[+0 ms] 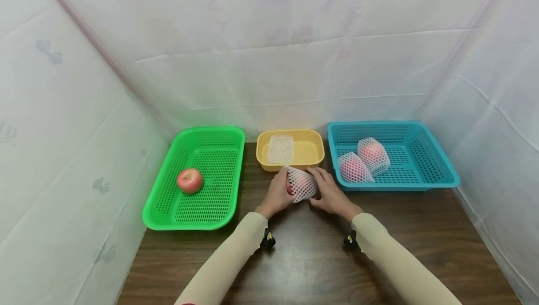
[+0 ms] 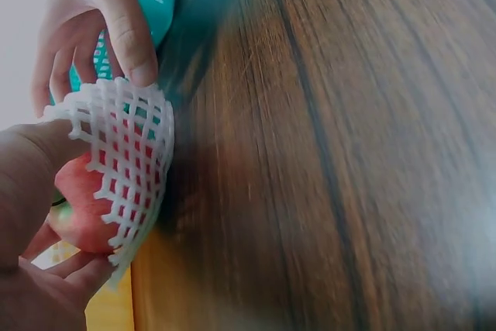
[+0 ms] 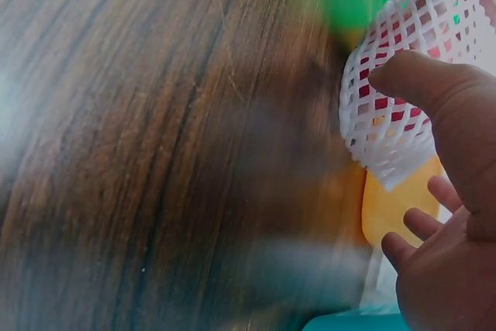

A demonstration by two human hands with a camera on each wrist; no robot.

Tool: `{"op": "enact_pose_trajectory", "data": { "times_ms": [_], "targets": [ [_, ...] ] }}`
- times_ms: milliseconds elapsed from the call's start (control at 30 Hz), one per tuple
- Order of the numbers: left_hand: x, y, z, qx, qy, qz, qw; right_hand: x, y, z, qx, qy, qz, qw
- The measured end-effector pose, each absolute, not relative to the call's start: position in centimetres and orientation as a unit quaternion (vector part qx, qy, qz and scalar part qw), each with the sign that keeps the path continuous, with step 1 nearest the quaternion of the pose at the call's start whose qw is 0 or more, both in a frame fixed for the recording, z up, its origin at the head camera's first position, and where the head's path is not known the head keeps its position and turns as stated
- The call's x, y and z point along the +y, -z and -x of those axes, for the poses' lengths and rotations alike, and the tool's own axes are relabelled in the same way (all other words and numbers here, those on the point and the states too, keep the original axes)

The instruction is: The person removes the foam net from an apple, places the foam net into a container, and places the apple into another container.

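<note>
A red apple [image 2: 85,199] sits partly inside a white foam net sleeve [image 1: 304,185] between the two hands, over the table's middle. My left hand [image 1: 279,190] grips the apple at the sleeve's open end, its thumb [image 2: 39,145] above and fingers [image 2: 81,273] below, at the net's edge. On the other side, my right hand [image 1: 330,195] has its thumb [image 3: 411,79] against the netting. The fingers [image 3: 415,230] of that hand are spread and loosely bent, apart from the net in the right wrist view. Part of the apple shows red through the mesh.
A green basket [image 1: 151,197] at left holds one bare apple [image 1: 190,181]. Behind the hands, a yellow tray [image 1: 309,150] contains flat foam nets [image 1: 280,149]. The blue basket [image 1: 421,181] at right has two netted apples [image 1: 354,168]. White sheeting [image 1: 294,80] encloses the wooden table [image 1: 307,267].
</note>
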State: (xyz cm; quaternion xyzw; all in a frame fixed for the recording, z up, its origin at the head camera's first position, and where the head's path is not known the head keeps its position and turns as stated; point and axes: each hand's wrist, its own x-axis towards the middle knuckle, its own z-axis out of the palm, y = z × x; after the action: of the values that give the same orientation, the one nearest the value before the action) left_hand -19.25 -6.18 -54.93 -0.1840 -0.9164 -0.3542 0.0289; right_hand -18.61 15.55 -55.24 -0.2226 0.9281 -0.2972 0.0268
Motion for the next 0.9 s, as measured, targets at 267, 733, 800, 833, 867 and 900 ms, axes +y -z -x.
{"op": "enact_pose_trajectory", "data": {
  "times_ms": [267, 733, 800, 833, 867, 900],
  "targets": [
    [-7.6, 55.0, 18.7, -0.905, 0.366, 0.214, 0.03, 15.2, 55.1, 18.7, 0.929, 0.275, 0.246, 0.027],
    [-8.4, 55.2, 18.3, -0.901, 0.376, 0.213, 0.023, 14.8, 55.4, 18.9, 0.932, 0.252, 0.262, 0.021],
    [-8.4, 55.1, 18.2, -0.902, 0.378, 0.209, 0.021, 14.8, 55.4, 19.1, 0.934, 0.248, 0.256, 0.025],
    [-8.4, 55.1, 18.1, -0.902, 0.38, 0.206, 0.019, 14.8, 55.3, 19.1, 0.935, 0.246, 0.255, 0.025],
    [-8.5, 55.0, 18.1, -0.902, 0.382, 0.202, 0.016, 14.7, 55.3, 19.2, 0.936, 0.243, 0.254, 0.024],
    [-8.5, 55.0, 18.0, -0.902, 0.382, 0.199, 0.016, 14.7, 55.3, 19.3, 0.937, 0.239, 0.254, 0.022]
  ]
}}
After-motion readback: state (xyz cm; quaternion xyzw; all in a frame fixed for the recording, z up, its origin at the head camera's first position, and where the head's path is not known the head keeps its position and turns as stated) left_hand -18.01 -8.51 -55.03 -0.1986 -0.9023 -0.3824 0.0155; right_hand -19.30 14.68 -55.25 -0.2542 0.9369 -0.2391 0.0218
